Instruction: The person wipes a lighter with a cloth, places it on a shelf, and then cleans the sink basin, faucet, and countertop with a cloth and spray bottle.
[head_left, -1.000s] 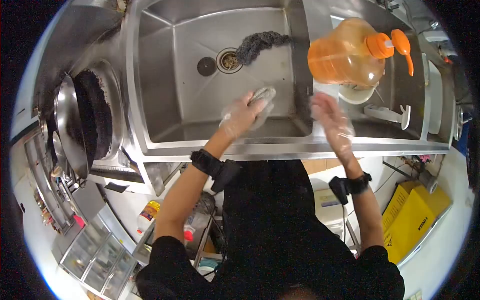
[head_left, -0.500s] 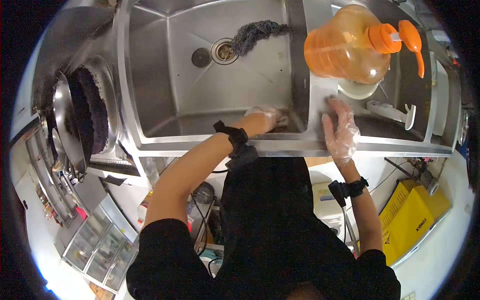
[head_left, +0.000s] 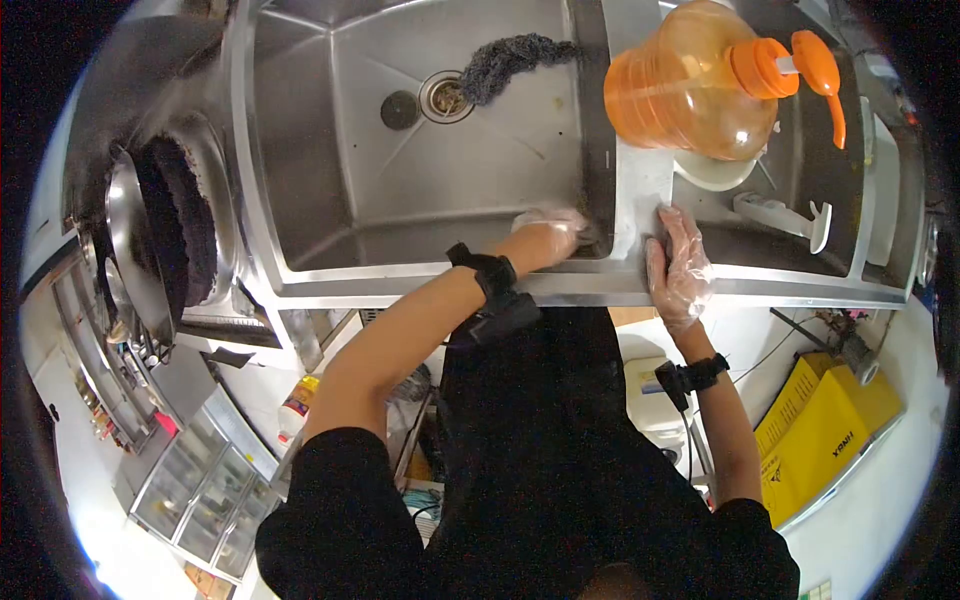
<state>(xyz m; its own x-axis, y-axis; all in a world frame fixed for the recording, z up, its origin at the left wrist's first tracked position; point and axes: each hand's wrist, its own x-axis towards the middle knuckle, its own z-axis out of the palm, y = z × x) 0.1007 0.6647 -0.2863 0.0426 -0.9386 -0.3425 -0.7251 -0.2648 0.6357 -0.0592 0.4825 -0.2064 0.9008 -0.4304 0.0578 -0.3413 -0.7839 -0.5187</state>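
My left hand (head_left: 552, 230), in a clear plastic glove, is down in the near right corner of the left steel sink basin (head_left: 430, 185). Its fingers look curled, closed against the basin's side; whatever they grip, if anything, is hidden. My right hand (head_left: 684, 265), gloved the same way, rests open on the front end of the steel divider (head_left: 635, 215), fingers pointing away from me. Beyond it, a large orange pump bottle (head_left: 680, 95) leans over the right basin. Dark grey mesh scrubber cloth (head_left: 515, 62) lies beside the drain (head_left: 447, 97), a round dark stopper (head_left: 400, 110) next to it.
A pale bowl (head_left: 715, 172) and a white plastic handle-like piece (head_left: 785, 220) are in the right basin. Blackened pans (head_left: 180, 220) stand at the left. Under the sink are a white jug (head_left: 655, 400) and, farther right, a yellow box (head_left: 815, 440).
My left hand has shifted slightly right along the basin's near side, toward the corner. My right hand stays on the divider. The whole view has shifted slightly.
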